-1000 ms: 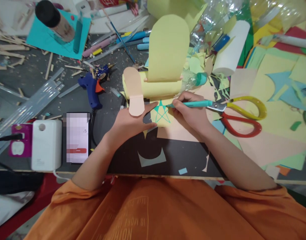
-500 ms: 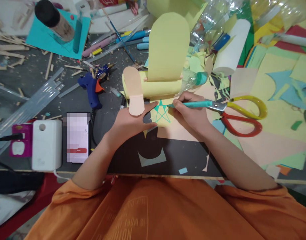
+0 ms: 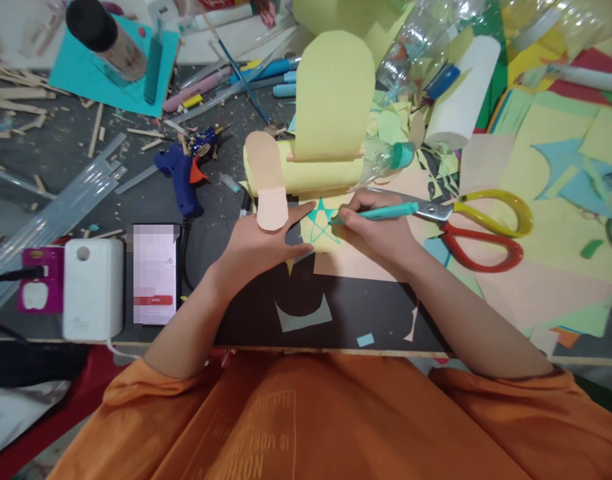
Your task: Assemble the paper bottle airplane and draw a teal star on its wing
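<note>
My right hand point(image 3: 379, 230) is closed around a teal marker point(image 3: 386, 213), whose tip rests on a teal star point(image 3: 322, 223) drawn on a yellow paper piece point(image 3: 311, 233). My left hand point(image 3: 263, 243) lies flat and open on the table, thumb and forefinger pressing that yellow piece. A peach paper flap point(image 3: 269, 183) partly covers my left fingers. Just behind stands a yellow paper model point(image 3: 331, 127) with a tall rounded back.
Yellow-and-red scissors point(image 3: 479, 227) lie right of my hand. A blue glue gun point(image 3: 183, 173), a phone point(image 3: 155, 273) and a white power adapter point(image 3: 93, 288) sit to the left. Coloured paper sheets point(image 3: 551, 220), plastic bottles point(image 3: 416, 47), markers and wooden sticks crowd the table.
My right hand has slid the marker slightly left and down onto the star's right side. My left hand has not moved.
</note>
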The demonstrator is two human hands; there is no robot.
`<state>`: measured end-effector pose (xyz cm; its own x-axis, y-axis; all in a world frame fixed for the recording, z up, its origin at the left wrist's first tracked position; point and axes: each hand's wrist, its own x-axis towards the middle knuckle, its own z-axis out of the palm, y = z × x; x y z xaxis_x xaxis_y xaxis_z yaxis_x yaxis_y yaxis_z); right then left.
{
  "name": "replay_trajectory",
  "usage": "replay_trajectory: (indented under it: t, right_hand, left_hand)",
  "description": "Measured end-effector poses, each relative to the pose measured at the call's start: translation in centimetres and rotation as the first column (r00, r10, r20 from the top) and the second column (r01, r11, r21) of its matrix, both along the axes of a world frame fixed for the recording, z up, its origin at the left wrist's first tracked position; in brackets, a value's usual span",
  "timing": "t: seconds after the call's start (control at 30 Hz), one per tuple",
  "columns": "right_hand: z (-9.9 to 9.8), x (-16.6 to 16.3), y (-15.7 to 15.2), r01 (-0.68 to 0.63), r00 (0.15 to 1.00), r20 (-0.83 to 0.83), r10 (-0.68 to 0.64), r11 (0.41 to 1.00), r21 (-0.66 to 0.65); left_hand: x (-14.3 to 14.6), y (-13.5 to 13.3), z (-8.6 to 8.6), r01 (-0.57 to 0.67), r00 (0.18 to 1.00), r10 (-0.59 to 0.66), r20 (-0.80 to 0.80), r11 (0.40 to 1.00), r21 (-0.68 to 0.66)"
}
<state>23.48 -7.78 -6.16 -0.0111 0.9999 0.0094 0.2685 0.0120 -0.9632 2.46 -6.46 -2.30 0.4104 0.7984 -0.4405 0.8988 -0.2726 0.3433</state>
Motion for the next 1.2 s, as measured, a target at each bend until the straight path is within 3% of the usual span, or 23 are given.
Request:
replay_trajectory:
  t: [0.2,0.47,0.73,1.03,1.2]
  right_hand:
    - [-0.23,0.11,0.1,0.145,0.989,0.004,-0.145,0.989,-0.015]
    - [-0.32,-0.05,-0.01,0.066,0.998,0.003,-0.066,0.998,-0.002]
    - [0.07,0.12,-0.14,0.107,0.993,0.039,-0.109,0.994,0.029]
    - [-0.03,0.08,-0.16,0.003,0.999,0.032,-0.003,1.0,0.014]
    - [-0.06,0.09,-0.11,0.078,0.997,0.024,-0.078,0.997,0.021]
  left_hand:
    - [-0.2,-0.04,-0.22,0.009,1.0,-0.009,0.006,1.0,0.025]
    - [-0.25,-0.03,-0.49,-0.003,0.999,0.002,0.041,1.0,0.015]
    - [-0.21,-0.06,-0.22,-0.005,1.0,0.005,0.023,1.0,0.016]
    - [-0.09,0.03,-0.02,-0.003,1.0,0.003,0.03,1.0,0.015]
    - [-0.15,-0.07,0.01,-0.005,1.0,0.005,0.031,1.0,0.018]
